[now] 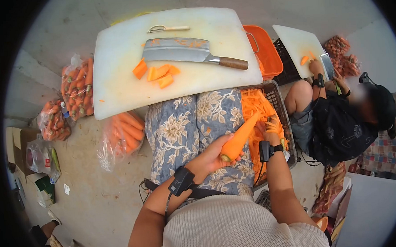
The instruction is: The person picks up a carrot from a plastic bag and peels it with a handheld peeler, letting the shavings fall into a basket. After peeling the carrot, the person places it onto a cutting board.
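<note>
A large peeled carrot (pixel 238 140) lies in my left hand (pixel 220 152), whose fingers are wrapped round its thick end. My right hand (pixel 272 131) is over the crate of orange carrot peelings (pixel 255 104), to the right of the carrot; its fingers are partly hidden among the shreds, and what they hold, if anything, cannot be made out. In front of me, a cleaver (pixel 177 50) with a wooden handle rests on a white cutting board (pixel 124 51). Cut carrot pieces (pixel 160 73) lie below its blade, and a peeler (pixel 168 28) lies above it.
Bagged carrots (pixel 78 89) stand left of the board, with another bag (pixel 125 135) under its edge. An orange basket (pixel 265 54) is on the right. Beyond it a person (pixel 345 117) works at a second board (pixel 296 44). Another person's legs (pixel 50 231) show lower left.
</note>
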`<move>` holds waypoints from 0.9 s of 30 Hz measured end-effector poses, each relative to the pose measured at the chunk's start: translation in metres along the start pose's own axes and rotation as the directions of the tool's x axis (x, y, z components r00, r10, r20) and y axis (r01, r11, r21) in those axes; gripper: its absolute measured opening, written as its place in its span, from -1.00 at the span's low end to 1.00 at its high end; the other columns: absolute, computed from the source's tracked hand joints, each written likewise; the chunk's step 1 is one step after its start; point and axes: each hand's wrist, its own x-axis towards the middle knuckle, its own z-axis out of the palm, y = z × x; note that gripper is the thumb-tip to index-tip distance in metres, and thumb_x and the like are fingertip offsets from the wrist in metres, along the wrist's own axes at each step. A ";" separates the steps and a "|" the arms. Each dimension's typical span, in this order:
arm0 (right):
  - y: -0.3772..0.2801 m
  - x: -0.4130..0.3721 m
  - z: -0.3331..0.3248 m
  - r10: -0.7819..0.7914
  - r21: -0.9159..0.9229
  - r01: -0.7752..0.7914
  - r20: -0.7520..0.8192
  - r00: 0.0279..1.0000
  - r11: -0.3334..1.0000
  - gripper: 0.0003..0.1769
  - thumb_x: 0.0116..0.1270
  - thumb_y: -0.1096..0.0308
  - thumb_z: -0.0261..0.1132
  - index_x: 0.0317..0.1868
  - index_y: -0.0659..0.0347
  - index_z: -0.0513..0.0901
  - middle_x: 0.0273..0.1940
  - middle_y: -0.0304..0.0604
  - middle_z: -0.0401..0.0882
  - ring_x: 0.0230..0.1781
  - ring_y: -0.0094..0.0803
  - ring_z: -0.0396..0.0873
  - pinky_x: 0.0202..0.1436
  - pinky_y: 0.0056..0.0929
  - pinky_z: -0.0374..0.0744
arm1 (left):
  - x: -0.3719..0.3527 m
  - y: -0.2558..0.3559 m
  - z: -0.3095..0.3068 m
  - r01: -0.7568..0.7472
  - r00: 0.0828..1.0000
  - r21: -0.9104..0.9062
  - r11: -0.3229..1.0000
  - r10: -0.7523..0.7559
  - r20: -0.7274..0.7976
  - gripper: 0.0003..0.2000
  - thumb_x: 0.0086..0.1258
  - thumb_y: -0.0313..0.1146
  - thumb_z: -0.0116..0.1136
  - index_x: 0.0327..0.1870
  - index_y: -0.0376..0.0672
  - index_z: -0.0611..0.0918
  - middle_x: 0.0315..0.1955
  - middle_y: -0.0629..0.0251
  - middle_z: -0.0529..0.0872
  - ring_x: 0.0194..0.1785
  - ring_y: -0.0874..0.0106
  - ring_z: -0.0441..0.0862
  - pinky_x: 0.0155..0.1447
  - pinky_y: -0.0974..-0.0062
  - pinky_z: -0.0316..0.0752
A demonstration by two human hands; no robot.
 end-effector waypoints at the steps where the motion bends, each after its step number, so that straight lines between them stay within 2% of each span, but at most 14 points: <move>1: -0.001 -0.007 0.001 -0.080 0.043 0.082 -0.050 0.996 0.996 -0.64 0.26 0.03 0.14 -0.21 0.14 0.35 -0.32 -0.27 0.37 -0.36 -0.48 0.45 -0.49 -0.48 0.52 | 0.000 0.001 0.000 -0.003 1.000 -0.063 0.998 0.005 0.021 -0.55 0.39 0.02 -0.13 0.03 -0.22 0.44 -0.30 0.09 0.62 -0.36 0.38 0.61 -0.36 0.51 0.54; 3: -0.003 -0.016 0.005 -0.016 -0.023 0.013 -0.103 0.995 1.000 -0.65 0.25 0.10 0.17 -0.15 0.16 0.34 -0.25 -0.26 0.37 -0.24 -0.45 0.43 -0.41 -0.50 0.51 | 0.002 0.000 0.005 -0.016 1.000 -0.074 0.997 0.017 0.011 -0.53 0.39 0.03 -0.15 0.05 -0.21 0.41 -0.30 0.09 0.62 -0.37 0.41 0.61 -0.36 0.52 0.54; 7: -0.003 -0.111 0.044 -0.324 -0.025 0.330 0.131 0.937 0.944 -0.66 0.20 0.26 0.19 -0.09 0.23 0.35 -0.24 -0.25 0.36 -0.29 -0.47 0.42 -0.28 -0.46 0.47 | 0.004 -0.003 0.006 -0.035 0.998 -0.073 0.997 0.038 0.046 -0.52 0.41 0.07 -0.20 0.08 -0.17 0.40 -0.30 0.12 0.62 -0.35 0.42 0.61 -0.35 0.53 0.54; 8: -0.003 -0.130 0.050 -0.326 -0.016 0.331 0.130 0.936 0.944 -0.66 0.20 0.26 0.19 -0.09 0.23 0.35 -0.24 -0.25 0.36 -0.29 -0.47 0.42 -0.28 -0.46 0.47 | 0.004 -0.003 0.005 -0.035 0.998 -0.064 0.997 0.038 0.044 -0.52 0.41 0.07 -0.20 0.08 -0.17 0.40 -0.30 0.12 0.62 -0.35 0.42 0.61 -0.35 0.53 0.54; 10: -0.001 -0.155 0.057 -0.357 -0.166 0.429 0.338 0.871 0.888 -0.60 0.19 0.32 0.19 0.00 0.30 0.34 -0.22 -0.18 0.35 -0.22 -0.39 0.40 -0.13 -0.38 0.44 | 0.000 -0.002 0.009 -0.063 0.998 -0.044 0.997 0.063 0.011 -0.47 0.35 0.14 -0.15 0.06 -0.16 0.44 -0.17 0.22 0.61 -0.24 0.41 0.61 -0.26 0.50 0.56; 11: 0.006 -0.157 0.057 -0.361 -0.160 0.431 0.339 0.869 0.888 -0.60 0.19 0.32 0.19 0.00 0.30 0.34 -0.22 -0.18 0.35 -0.22 -0.39 0.40 -0.13 -0.38 0.44 | -0.002 -0.002 0.016 -0.064 0.998 -0.038 0.997 0.065 0.012 -0.47 0.35 0.14 -0.15 0.06 -0.16 0.44 -0.17 0.22 0.61 -0.24 0.41 0.61 -0.26 0.50 0.56; 13: 0.018 -0.156 0.060 -0.621 -0.414 0.787 0.484 0.616 0.457 -0.52 0.17 0.38 0.19 0.07 0.37 0.30 -0.15 -0.08 0.32 -0.12 -0.30 0.36 -0.01 -0.35 0.39 | -0.008 -0.003 0.034 -0.100 0.991 -0.080 0.992 0.093 -0.096 -0.52 0.36 0.12 -0.13 0.07 -0.08 0.44 -0.14 0.31 0.60 -0.22 0.46 0.59 -0.26 0.51 0.54; 15: 0.017 -0.156 0.065 -0.626 -0.380 0.795 0.490 0.607 0.473 -0.51 0.14 0.40 0.20 0.06 0.41 0.30 -0.10 0.02 0.29 -0.06 -0.22 0.32 0.06 -0.31 0.34 | -0.004 -0.005 0.025 -0.106 0.990 -0.033 0.994 0.103 -0.093 -0.55 0.37 0.09 -0.13 0.06 -0.06 0.44 -0.14 0.33 0.60 -0.21 0.48 0.59 -0.24 0.52 0.53; 17: 0.013 -0.154 0.067 -0.642 -0.524 0.811 0.533 0.550 0.260 -0.52 0.14 0.39 0.21 0.04 0.43 0.32 -0.12 0.03 0.32 -0.09 -0.17 0.33 0.02 -0.30 0.35 | -0.003 -0.007 0.019 -0.108 0.990 0.008 0.994 0.109 -0.094 -0.58 0.38 0.07 -0.12 0.06 -0.03 0.44 -0.15 0.36 0.60 -0.20 0.50 0.58 -0.23 0.52 0.52; 18: 0.012 -0.154 0.069 -0.640 -0.526 0.810 0.533 0.553 0.261 -0.52 0.14 0.39 0.21 0.04 0.43 0.32 -0.12 0.03 0.32 -0.09 -0.17 0.33 0.02 -0.30 0.35 | -0.001 -0.007 0.018 -0.109 0.988 0.016 0.994 0.110 -0.106 -0.60 0.38 0.05 -0.11 0.05 -0.03 0.45 -0.15 0.37 0.60 -0.20 0.51 0.58 -0.25 0.54 0.51; 20: 0.008 -0.153 0.072 -0.556 -0.511 0.771 0.540 0.631 0.379 -0.53 0.13 0.37 0.22 0.01 0.44 0.34 -0.14 0.04 0.33 -0.10 -0.13 0.33 0.01 -0.28 0.34 | 0.003 -0.007 0.013 -0.104 0.988 0.023 0.994 0.106 -0.113 -0.62 0.38 0.03 -0.10 0.03 -0.03 0.45 -0.16 0.39 0.60 -0.20 0.51 0.57 -0.26 0.56 0.50; 23: 0.006 -0.149 0.072 -0.511 -0.555 0.736 0.535 0.672 0.387 -0.54 0.14 0.37 0.22 0.00 0.44 0.36 -0.15 0.04 0.35 -0.10 -0.12 0.33 0.01 -0.28 0.34 | 0.004 -0.004 0.010 -0.068 0.996 0.023 0.997 0.069 -0.055 -0.64 0.37 0.01 -0.09 0.00 -0.03 0.46 -0.18 0.40 0.60 -0.21 0.52 0.58 -0.31 0.57 0.49; 25: 0.006 -0.146 0.074 -0.518 -0.548 0.740 0.534 0.668 0.389 -0.54 0.14 0.35 0.22 0.00 0.44 0.36 -0.15 0.04 0.35 -0.09 -0.11 0.33 0.02 -0.27 0.33 | 0.001 -0.002 0.015 -0.071 0.987 0.015 0.997 0.073 -0.143 -0.63 0.36 0.02 -0.07 -0.02 -0.05 0.46 -0.22 0.35 0.60 -0.27 0.50 0.59 -0.37 0.58 0.48; 27: 0.008 -0.137 0.075 -0.521 -0.544 0.742 0.534 0.666 0.392 -0.54 0.15 0.34 0.21 0.00 0.44 0.35 -0.15 0.03 0.34 -0.08 -0.10 0.33 0.03 -0.26 0.32 | 0.003 -0.002 0.011 -0.062 0.989 0.012 0.998 0.063 -0.135 -0.63 0.36 0.01 -0.06 -0.02 -0.07 0.46 -0.24 0.33 0.61 -0.30 0.48 0.60 -0.38 0.57 0.48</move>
